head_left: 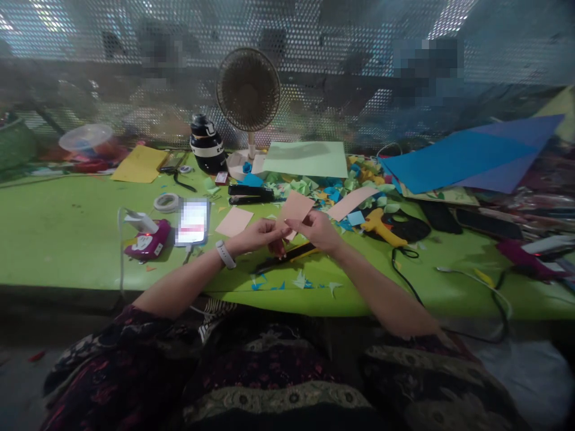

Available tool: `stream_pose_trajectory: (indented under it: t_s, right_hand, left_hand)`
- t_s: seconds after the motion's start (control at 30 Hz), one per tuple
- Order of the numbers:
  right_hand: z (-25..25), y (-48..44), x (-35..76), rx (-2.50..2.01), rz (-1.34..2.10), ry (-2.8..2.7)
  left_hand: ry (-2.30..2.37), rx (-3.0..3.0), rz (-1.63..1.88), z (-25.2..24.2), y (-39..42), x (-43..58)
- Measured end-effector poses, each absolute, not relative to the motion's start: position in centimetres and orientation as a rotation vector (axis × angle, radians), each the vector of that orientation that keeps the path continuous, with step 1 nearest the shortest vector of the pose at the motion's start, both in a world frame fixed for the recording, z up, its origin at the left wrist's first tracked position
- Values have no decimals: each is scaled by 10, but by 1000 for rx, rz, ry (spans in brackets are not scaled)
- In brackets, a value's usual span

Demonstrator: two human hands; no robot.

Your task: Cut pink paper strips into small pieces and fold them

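Observation:
A small pink paper piece (296,205) is held up between my two hands over the green table. My left hand (262,234), with a white watch on its wrist, pinches the paper's lower left edge. From the other side, my right hand (322,230) grips the lower right edge with thumb and fingers. Beneath the hands lies a long dark and yellow tool (302,252), partly covered, its kind unclear. To the left rests a second pink paper square (234,221). A pink paper strip (353,203) lies to the right, and a black stapler (250,194) sits behind.
Behind the hands stand a fan (248,90) and a black bottle (208,146). A lit phone (192,221), a tape roll (166,202) and a purple power block (148,240) are at left. Paper scraps, a yellow glue gun (383,226), blue sheets (462,158) and cables lie right.

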State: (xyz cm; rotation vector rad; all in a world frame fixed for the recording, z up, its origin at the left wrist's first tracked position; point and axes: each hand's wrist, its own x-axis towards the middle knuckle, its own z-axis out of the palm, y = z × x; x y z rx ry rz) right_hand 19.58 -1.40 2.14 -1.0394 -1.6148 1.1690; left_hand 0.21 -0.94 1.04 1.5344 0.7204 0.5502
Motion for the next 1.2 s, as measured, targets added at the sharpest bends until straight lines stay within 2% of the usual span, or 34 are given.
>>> stream_pose_trajectory:
  t_s: [0.3, 0.8, 1.0, 1.2]
  right_hand:
    - [24, -10, 200, -1077, 1031, -1561]
    - [24, -4, 204, -1029, 994, -1429]
    - [26, -10, 199, -1086, 1180, -1625]
    - [25, -13, 199, -1181, 1133, -1742]
  left_hand:
    - [699, 1497, 683, 12, -9, -1]
    - [671, 1458, 618, 7, -7, 0]
    - [721, 1480, 714, 3, -5, 0]
    - [713, 1516, 692, 3, -4, -3]
